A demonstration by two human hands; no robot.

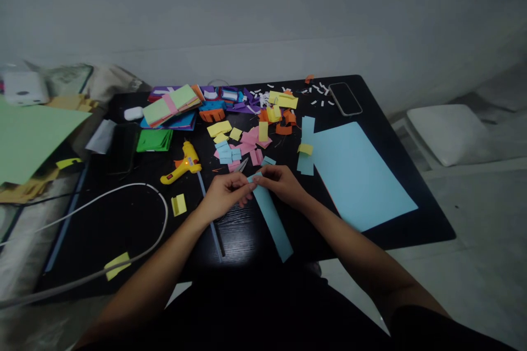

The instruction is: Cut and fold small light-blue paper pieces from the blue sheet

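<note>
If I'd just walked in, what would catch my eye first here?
Probably the large blue sheet on the right side of the black table. In the middle, the left hand and right hand hold the far end of a blue strip. Beyond them lie colourful paper scraps, and a yellow glue gun lies to their left.

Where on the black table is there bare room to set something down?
Two patches: inside the white cable loop, right of the leftmost blue stick; and between the large blue sheet and the table's right edge. The back middle is crowded with paper scraps; both hands occupy the front middle.
</note>
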